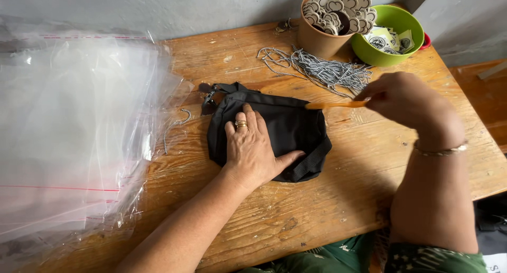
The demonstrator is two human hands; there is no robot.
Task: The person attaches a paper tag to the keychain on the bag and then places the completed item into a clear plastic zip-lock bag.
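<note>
A small black fabric bag [288,122] with a strap and a metal clip lies in the middle of the wooden table [338,199]. My left hand [252,149] rests flat on the bag's left half, fingers spread, with rings on one finger. My right hand [404,98] is to the right of the bag and holds a thin orange stick [334,105], whose tip reaches over the bag's upper right edge. A bracelet sits on my right wrist.
A stack of clear plastic bags [74,135] covers the table's left side. One short ball chain [174,127] lies beside it. A heap of ball chains [322,69] lies at the back, near a paper cup of tags [325,27] and a green bowl [393,40].
</note>
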